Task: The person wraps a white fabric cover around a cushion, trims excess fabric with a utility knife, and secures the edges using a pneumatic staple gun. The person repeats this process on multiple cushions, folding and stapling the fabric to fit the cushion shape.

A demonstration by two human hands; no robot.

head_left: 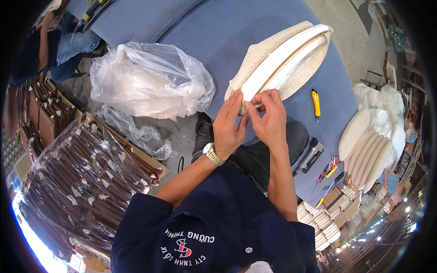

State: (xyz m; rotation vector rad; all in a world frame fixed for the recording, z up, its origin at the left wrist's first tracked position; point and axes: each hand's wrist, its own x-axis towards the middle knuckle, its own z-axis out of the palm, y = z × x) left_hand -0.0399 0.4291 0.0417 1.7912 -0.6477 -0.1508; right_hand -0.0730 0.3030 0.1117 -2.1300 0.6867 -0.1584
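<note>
My table (pixel 200 41) is slate blue. The fabric (pixel 253 61) before me is speckled beige, its padding (pixel 268 68) white, with a tan strip (pixel 287 60) between the white bands. My cutter (pixel 316 103) is yellow and black, my watch (pixel 212 155) gold-toned. I wear a navy shirt (pixel 218 200) bearing a red-and-white emblem (pixel 184 248). The stacked cushions (pixel 371 150) are plain beige; the wrapped pieces (pixel 91 177), brown with white patches.
</note>
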